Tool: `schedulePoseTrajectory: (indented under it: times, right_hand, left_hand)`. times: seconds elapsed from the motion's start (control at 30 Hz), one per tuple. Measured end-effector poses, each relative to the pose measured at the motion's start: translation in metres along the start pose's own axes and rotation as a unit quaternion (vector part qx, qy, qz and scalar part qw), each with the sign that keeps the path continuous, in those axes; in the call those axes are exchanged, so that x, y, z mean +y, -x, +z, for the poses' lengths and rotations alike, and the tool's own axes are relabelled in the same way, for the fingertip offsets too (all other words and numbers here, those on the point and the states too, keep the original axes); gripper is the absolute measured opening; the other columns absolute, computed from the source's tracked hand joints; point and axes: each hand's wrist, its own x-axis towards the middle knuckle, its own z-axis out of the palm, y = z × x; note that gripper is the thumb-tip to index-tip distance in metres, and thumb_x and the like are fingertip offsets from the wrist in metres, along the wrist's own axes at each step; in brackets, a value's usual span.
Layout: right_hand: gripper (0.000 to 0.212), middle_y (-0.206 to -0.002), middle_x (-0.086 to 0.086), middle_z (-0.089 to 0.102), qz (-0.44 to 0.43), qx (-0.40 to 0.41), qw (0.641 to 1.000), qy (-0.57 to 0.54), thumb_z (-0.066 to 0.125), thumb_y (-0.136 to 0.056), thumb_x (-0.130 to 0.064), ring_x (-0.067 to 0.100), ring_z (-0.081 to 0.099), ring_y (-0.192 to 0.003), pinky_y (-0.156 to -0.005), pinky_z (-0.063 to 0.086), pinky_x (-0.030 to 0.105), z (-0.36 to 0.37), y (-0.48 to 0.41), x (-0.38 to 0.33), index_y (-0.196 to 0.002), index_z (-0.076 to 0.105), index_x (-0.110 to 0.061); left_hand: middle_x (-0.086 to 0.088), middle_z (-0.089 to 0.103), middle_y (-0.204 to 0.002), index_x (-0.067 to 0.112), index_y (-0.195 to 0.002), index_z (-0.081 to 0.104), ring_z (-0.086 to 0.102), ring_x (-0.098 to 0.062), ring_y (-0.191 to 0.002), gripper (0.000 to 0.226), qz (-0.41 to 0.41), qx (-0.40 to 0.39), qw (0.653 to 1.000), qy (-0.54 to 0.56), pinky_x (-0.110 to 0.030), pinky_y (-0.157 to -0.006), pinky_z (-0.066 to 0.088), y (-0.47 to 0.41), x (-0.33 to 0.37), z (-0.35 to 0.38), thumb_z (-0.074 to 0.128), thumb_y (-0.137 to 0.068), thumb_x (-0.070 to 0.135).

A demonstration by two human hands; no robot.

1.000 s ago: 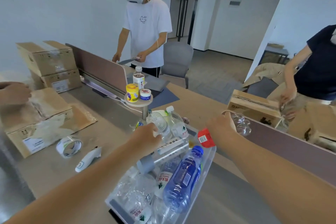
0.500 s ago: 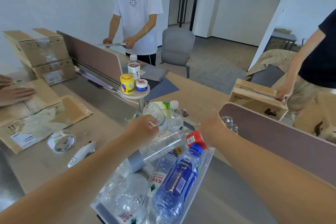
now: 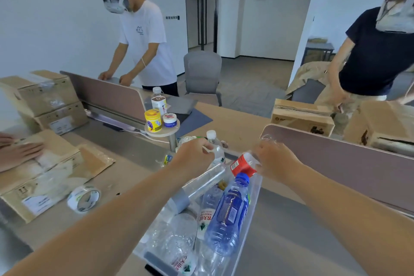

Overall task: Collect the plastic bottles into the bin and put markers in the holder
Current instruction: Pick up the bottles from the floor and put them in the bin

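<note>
Red-labelled bottle (image 3: 243, 163) in right hand (image 3: 274, 160) over bin (image 3: 255, 204).

Both hands (image 3: 194, 156) (image 3: 276, 161) outstretched, fingers curled.

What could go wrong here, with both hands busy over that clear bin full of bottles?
1. The bin already looks heaped; the blue bottle lies high along its right wall and might roll out if jostled.
2. The right hand holds the red-labelled bottle at the bin's far rim, so it could drop outside.
3. The left hand works close to the upright white-capped bottle and may knock it over.
</note>
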Motion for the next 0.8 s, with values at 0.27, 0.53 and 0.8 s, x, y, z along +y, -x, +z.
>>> schedulePoseTrajectory:
  times: [0.27,0.53,0.8]
  right_hand:
    - [0.059,-0.140,0.005,0.042,0.152,0.010,0.985,-0.078,0.052,-0.091,-0.028,0.026,0.043,-0.130,-0.102,0.041,0.037,-0.043,0.060,0.001,-0.146,0.031,-0.022]
    - [0.047,-0.135,0.006,0.045,0.340,0.063,0.929,-0.134,0.053,-0.090,-0.028,0.026,0.044,-0.126,-0.098,0.045,0.039,-0.057,0.174,0.022,-0.136,0.043,-0.018]
    - [0.051,-0.136,0.012,0.044,0.606,-0.051,0.786,-0.110,0.054,-0.090,-0.029,0.031,0.043,-0.127,-0.099,0.044,0.039,-0.008,0.403,0.000,-0.137,0.041,-0.014]
  left_hand:
    - [0.005,0.058,-0.100,0.015,-0.113,0.062,0.051,-0.005,-0.069,0.024,0.103,-0.033,0.994,0.016,-0.017,-0.052,0.034,0.020,0.029,-0.021,0.050,-0.092,0.019]
    - [0.001,0.062,-0.100,0.021,-0.104,0.065,0.056,-0.017,-0.095,0.019,0.228,-0.161,0.958,0.066,-0.025,-0.079,0.045,0.046,0.116,0.050,0.054,-0.089,0.023]
    - [-0.002,0.068,-0.102,0.020,-0.101,0.064,0.064,-0.022,-0.095,0.015,0.359,-0.374,0.854,0.043,-0.023,-0.073,0.044,0.189,0.179,0.188,0.057,-0.088,0.022]
